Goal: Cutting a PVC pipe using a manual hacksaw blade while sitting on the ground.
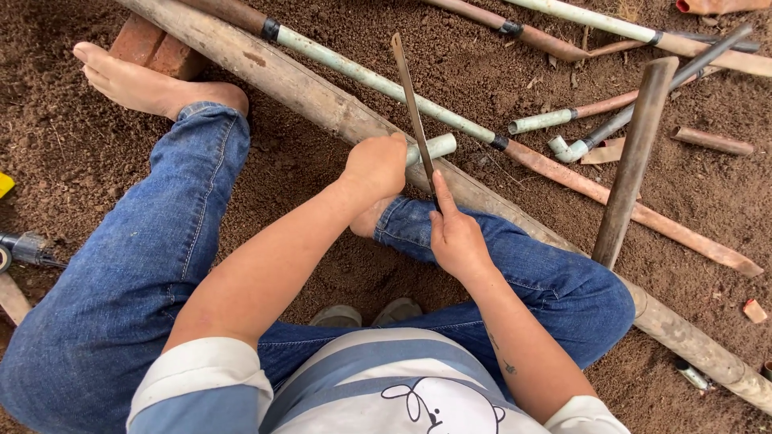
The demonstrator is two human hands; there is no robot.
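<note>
Brown loose soil (338, 265) surrounds a seated person in blue jeans, legs spread. Left hand (376, 167), grip closed around a short pale grey plastic pipe piece (434, 148), steadies it on a long weathered wooden pole (322, 100) lying diagonally across the ground. Right hand (457, 237) pinches the lower end of a thin dark metal saw blade (414, 112), set approx. upright w/ its edge against the pipe. Rusty and grey pipes (555, 165) lie scattered beyond.

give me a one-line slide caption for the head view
Seated on soil, left hand grips a short pale pipe piece while right hand draws a thin saw blade across it.
</note>
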